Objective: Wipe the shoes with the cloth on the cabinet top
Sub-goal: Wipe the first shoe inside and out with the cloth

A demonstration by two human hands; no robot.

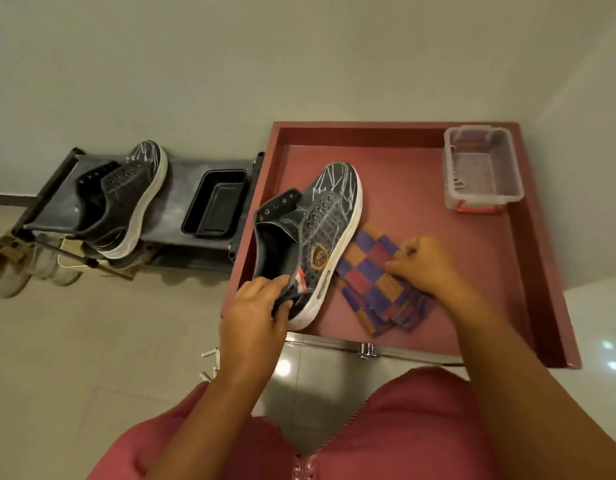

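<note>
Pale walls and glossy beige floor tiles surround a reddish cabinet top point(396, 147) with a raised rim on three sides. On it, towards its left, lies a dark sneaker point(317, 233) with a white sole and an orange round emblem, tipped onto its side with its toe pointing at the wall. The left hand point(254, 313) grips this shoe at the heel: the fingers are curled over the collar edge and the thumb sits against the outside of the heel, so the heel is clamped between them. Just right of the shoe, touching its sole, lies the folded checked cloth point(376, 285) in blue, red and orange. The right hand point(424, 265) rests on the cloth's right side, its fingers bent and close together, their tips down against the fabric; whether they pinch a fold or only press on it, I cannot tell. A clear plastic basket point(483, 168) stands in the far right corner of the cabinet top, well apart from both hands. To the left, a dark shoe rack point(182, 174) carries the matching second sneaker point(126, 199) and a black tray point(215, 206) on its top shelf, with pale shoes point(8, 268) below.
</note>
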